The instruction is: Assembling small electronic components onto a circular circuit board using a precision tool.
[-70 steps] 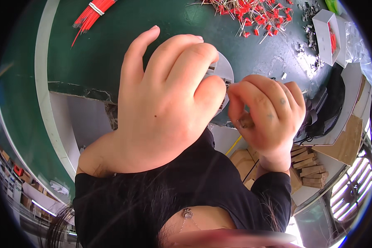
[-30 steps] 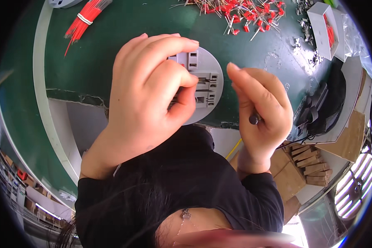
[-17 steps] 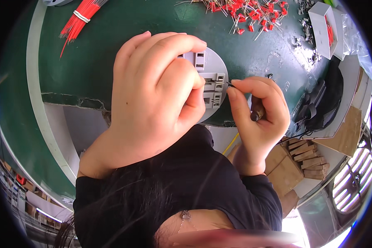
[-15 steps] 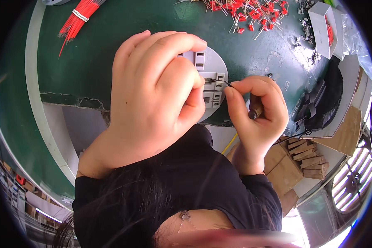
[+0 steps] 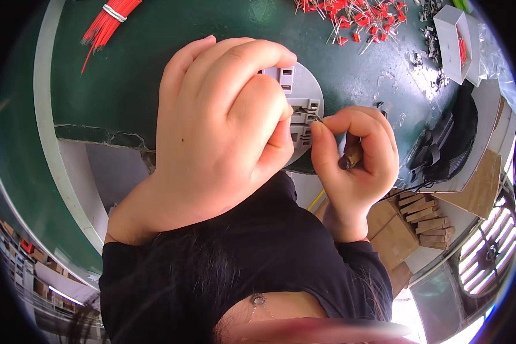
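Observation:
A round, light-grey plastic part with raised rectangular slots lies near the bench's front edge. My left hand covers its left side, fingers curled and closed against it. Whatever sits between that thumb and forefinger is hidden. At the part's right rim, my right hand pinches a thin, dark metal piece between thumb and forefinger, its tip at one of the slots. Tucked into the curled fingers of the same hand is a brown, rod-shaped handle; the rest of it is out of sight.
Red components with wire legs lie scattered at the far side of the green bench. A banded bundle of red wires is at far left. Small metal pieces, a white box and a black mesh pouch sit at right.
The thin metal piece's tip has come closer to the slots, and my right hand sits nearer the grey part. The part and my left hand appear slightly farther right and up in the picture.

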Available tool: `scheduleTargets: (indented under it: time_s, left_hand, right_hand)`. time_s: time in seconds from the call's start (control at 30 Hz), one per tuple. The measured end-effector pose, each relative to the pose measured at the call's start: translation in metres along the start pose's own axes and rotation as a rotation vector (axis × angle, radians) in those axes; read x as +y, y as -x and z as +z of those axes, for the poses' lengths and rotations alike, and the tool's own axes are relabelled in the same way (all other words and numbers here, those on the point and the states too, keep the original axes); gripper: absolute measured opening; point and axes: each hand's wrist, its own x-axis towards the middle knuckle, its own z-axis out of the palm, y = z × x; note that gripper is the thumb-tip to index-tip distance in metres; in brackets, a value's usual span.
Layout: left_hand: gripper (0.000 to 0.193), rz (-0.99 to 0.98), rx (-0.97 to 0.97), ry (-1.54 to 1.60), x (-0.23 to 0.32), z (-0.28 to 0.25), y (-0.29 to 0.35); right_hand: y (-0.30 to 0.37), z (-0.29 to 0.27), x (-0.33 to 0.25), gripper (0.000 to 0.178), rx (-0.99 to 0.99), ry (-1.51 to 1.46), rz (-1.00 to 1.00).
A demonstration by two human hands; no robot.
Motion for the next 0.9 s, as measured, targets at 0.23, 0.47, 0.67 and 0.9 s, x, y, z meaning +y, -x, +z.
scheduleTargets:
  time_s: [0.23,0.47,0.67,0.9]
  left_hand:
    - [0.026,0.028,0.009,0.035,-0.001,0.004,-0.002]
    - [0.025,-0.046,0.008,0.019,0.004,-0.001,0.000]
    - [0.024,-0.005,0.032,0.010,0.003,0.004,-0.002]
    - [0.024,-0.019,0.015,0.021,0.003,0.005,-0.008]
  right_hand:
    - [-0.041,-0.028,0.001,0.026,-0.280,0.501,-0.667]
    - [-0.076,-0.034,-0.045,0.023,-0.730,0.648,-0.506]
    - [-0.064,-0.037,-0.032,0.025,-0.645,0.542,-0.374]
    - [-0.040,-0.042,-0.031,0.027,-0.480,0.726,-0.584]
